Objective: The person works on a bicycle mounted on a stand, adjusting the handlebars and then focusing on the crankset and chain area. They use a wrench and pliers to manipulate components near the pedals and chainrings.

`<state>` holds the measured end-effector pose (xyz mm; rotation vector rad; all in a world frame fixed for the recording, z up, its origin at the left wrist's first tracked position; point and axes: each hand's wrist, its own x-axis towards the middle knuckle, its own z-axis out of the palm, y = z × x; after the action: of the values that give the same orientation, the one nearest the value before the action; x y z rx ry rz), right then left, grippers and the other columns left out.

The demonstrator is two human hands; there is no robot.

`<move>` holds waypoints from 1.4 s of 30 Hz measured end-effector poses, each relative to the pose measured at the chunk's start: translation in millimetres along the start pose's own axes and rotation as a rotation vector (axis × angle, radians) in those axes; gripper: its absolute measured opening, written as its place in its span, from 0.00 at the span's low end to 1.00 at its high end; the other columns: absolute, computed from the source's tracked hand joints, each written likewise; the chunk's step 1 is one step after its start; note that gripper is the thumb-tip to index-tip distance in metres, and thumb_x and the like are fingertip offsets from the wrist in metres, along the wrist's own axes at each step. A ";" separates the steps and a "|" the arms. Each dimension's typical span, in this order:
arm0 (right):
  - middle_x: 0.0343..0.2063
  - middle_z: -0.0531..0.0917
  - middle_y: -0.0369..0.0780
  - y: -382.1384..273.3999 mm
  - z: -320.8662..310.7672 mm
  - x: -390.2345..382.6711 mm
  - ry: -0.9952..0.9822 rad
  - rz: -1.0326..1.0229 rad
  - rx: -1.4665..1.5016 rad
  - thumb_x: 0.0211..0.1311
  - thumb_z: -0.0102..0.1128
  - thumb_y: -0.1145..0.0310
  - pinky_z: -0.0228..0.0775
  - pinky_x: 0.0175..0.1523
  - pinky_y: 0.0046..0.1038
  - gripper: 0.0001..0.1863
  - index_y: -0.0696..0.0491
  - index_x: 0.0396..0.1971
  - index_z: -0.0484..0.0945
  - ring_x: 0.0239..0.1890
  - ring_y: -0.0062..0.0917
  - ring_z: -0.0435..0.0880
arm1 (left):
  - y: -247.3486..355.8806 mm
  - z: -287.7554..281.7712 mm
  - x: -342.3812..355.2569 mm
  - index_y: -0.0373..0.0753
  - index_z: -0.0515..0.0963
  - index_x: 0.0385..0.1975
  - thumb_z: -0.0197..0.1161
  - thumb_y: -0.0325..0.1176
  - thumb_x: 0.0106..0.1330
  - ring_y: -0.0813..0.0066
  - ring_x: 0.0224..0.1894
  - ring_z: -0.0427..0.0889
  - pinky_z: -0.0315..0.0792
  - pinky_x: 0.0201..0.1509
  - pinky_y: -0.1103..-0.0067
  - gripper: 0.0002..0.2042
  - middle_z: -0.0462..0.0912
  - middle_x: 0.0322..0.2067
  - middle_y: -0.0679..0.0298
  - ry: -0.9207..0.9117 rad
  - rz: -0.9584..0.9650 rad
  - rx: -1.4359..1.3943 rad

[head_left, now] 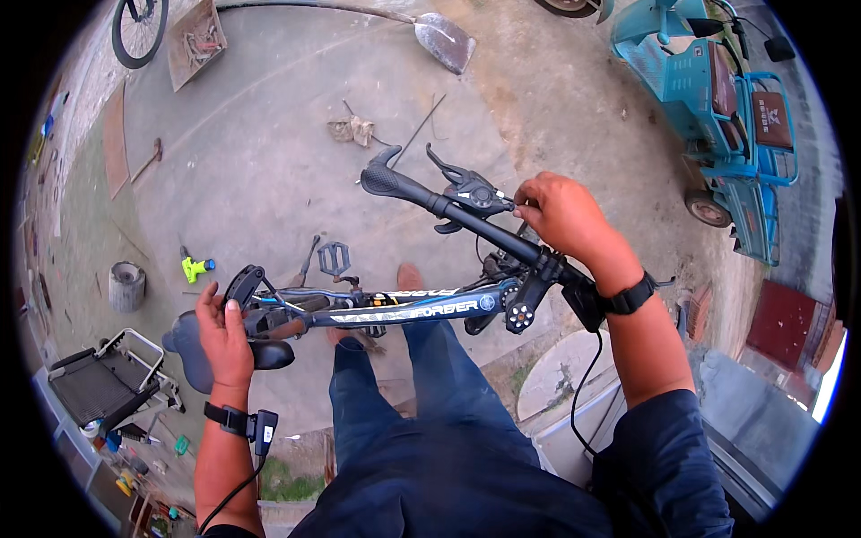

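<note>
A bicycle with a dark frame (421, 309) stands across in front of my legs, its handlebar (475, 221) on the right and its black saddle (190, 345) on the left. My right hand (563, 213) reaches over the bar, thumb and fingertips pinched at the cable side of the black shifter and brake lever unit (478, 195). What exactly lies between those fingertips is too small to tell. Beside the saddle, my left hand (226, 339) has its fingers apart, the thumb against or close to a black oblong part (244, 289). Nothing shows gripped in it.
A yellow-green power tool (195, 266) lies on the concrete near a cylindrical block (127, 285). A folding chair (106, 381) stands at left. Farther off are a hammer (149, 160), a shovel (444, 42), a rag (352, 130) and a blue three-wheeler (717, 117).
</note>
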<state>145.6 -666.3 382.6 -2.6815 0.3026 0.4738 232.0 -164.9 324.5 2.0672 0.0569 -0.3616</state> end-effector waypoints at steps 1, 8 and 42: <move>0.30 0.82 0.44 -0.4 0.5 0.1 0.003 -0.005 0.005 0.56 0.68 0.68 0.74 0.43 0.39 0.07 0.54 0.33 0.84 0.36 0.41 0.82 | 1.2 0.4 -0.9 0.33 0.62 0.67 0.52 0.31 0.77 0.75 0.46 0.76 0.75 0.51 0.77 0.21 0.72 0.50 0.57 0.008 -0.009 0.007; 0.31 0.82 0.44 1.0 4.7 -1.7 0.042 -0.036 0.057 0.57 0.68 0.66 0.74 0.44 0.40 0.07 0.53 0.33 0.84 0.38 0.42 0.82 | -0.4 -0.6 -1.8 0.32 0.62 0.66 0.53 0.32 0.77 0.75 0.47 0.76 0.75 0.51 0.77 0.22 0.73 0.51 0.56 0.015 0.000 0.050; 0.29 0.80 0.40 0.4 5.1 3.7 0.046 -0.054 0.115 0.54 0.71 0.67 0.73 0.42 0.38 0.08 0.51 0.33 0.85 0.38 0.39 0.82 | 5.1 1.6 -1.7 0.35 0.62 0.67 0.52 0.33 0.77 0.77 0.44 0.76 0.75 0.48 0.79 0.22 0.73 0.52 0.57 0.017 -0.006 0.085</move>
<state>147.4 -665.1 376.7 -2.5840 0.2624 0.3670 231.0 -168.6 328.6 2.1541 0.0582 -0.3557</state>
